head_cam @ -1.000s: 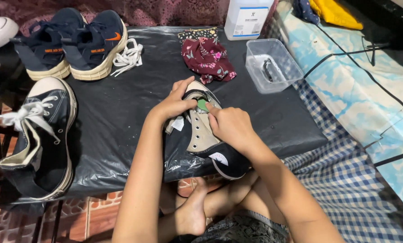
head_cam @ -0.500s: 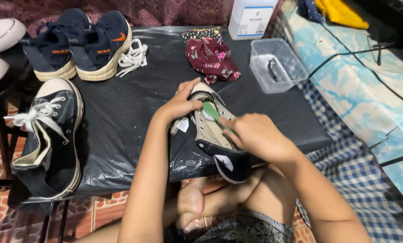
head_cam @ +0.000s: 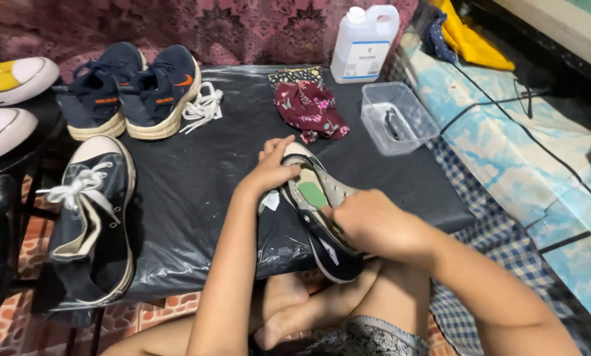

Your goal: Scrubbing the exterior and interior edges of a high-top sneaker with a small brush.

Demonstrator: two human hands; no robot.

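Currently your left hand (head_cam: 276, 170) has a grasping grip on the toe end of a dark canvas sneaker (head_cam: 318, 211), which lies on its side at the near edge of the table (head_cam: 210, 171), heel hanging over toward your lap. Your right hand (head_cam: 368, 221) is clenched at the sneaker's sole side with a green scrub pad (head_cam: 312, 195) showing just past the fingers; I can't tell how the pad is held.

Count: one matching dark canvas sneaker (head_cam: 97, 221) with white laces at the left table edge, two navy running shoes (head_cam: 130, 89) at the back left, two yellow-and-white sneakers (head_cam: 8, 99) off to the far left, one loose white lace (head_cam: 203, 105), one floral cloth (head_cam: 312, 109), one clear plastic tub (head_cam: 398, 118), one white jug (head_cam: 365, 43).

Versus half a second ago: right hand has slid down from the sneaker's middle toward the heel, exposing more of the green pad. Left hand unchanged on the toe.
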